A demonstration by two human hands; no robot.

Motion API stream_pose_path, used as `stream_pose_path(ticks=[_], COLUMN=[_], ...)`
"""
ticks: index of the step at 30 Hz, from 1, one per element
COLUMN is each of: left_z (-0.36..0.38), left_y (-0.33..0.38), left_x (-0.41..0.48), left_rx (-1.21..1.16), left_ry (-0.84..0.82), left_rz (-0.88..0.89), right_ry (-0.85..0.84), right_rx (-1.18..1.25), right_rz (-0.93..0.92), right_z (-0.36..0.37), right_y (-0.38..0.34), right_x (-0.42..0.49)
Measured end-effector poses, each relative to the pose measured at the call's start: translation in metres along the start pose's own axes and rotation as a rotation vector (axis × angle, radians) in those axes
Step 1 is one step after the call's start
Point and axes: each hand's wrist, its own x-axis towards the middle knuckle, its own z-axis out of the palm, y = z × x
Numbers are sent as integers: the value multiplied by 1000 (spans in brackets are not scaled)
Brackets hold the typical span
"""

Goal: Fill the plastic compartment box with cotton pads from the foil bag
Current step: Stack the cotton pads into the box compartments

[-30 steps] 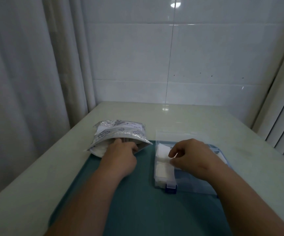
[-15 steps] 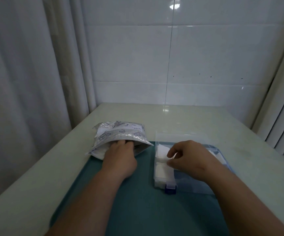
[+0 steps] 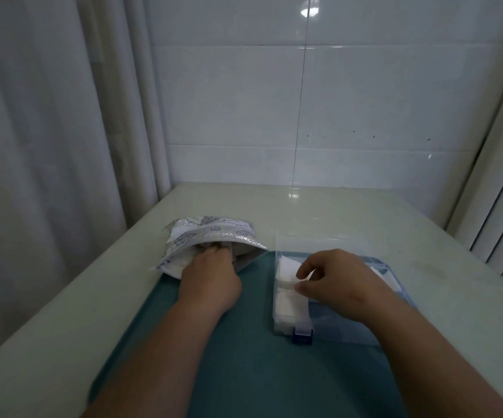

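The only writing I can find is on the foil bag [image 3: 214,233]: blue line drawings and a short line of small print near its far edge, too small for me to read. The bag lies on the pale surface [image 3: 304,212] at the far left corner of the teal mat [image 3: 244,372], mouth toward me. My left hand [image 3: 211,276] reaches into that mouth; its fingers [image 3: 217,250] curl inside and the tips are hidden, so I cannot tell whether they hold anything. My right hand [image 3: 340,282] hovers over the clear plastic compartment box [image 3: 343,333], which sits on the mat just right of the bag, lid [image 3: 304,239] raised, blue latch [image 3: 302,337] on its near wall. Thumb and forefinger are narrowed to a pinch on a white cotton pad [image 3: 303,283] above the left column, where stacked pads [image 3: 286,303] already lie.
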Motion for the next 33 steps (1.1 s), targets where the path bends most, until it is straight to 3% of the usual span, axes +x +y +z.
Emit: stream_pose_path(ticks=[8, 14, 18, 22, 27, 33], left_z=[8, 10, 11, 13, 11, 2], left_y=[-4, -4, -4, -6, -4, 2], left_x=[1, 2, 2, 4, 4, 2], left_rx=[64, 162, 101, 77, 63, -57], left_ry=[-113, -39, -166, -178, -107, 196], left_rz=[25, 114, 46, 22, 25, 11], right_ry=[1, -1, -1, 0, -4, 4], right_rx=[-4, -1, -7, -6, -6, -4], right_rz=[3, 0, 1, 2, 8, 9], right_z=[0, 0, 1, 0, 0, 0], right_y=[0, 0, 0, -1, -1, 0], right_x=[0, 0, -1, -1, 0, 1])
